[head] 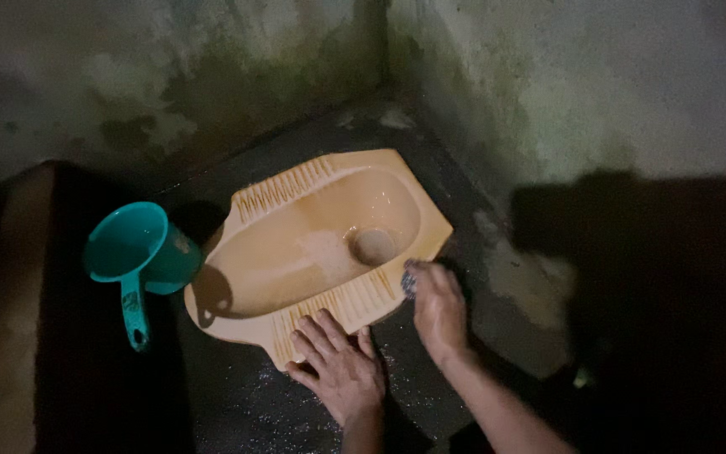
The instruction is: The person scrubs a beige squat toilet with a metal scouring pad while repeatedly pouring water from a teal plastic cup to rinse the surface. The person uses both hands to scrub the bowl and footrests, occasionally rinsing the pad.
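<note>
Head view: orange squat toilet pan point(321, 244) set flush in the wet dark floor point(237, 403) at the wall corner; left hand point(338, 366) flat, fingers spread, holding nothing, pressed across the pan's near ribbed footrest and floor, seemingly as a brace. Right hand point(437, 304) clenched on a small dark scrubber point(409, 277) against the pan's right rim; teal dipper point(138, 256) on the floor just left of the pan, handle toward the person.

dim, light from above centre; heavy shadows at edges; grainy, soft detail.
</note>
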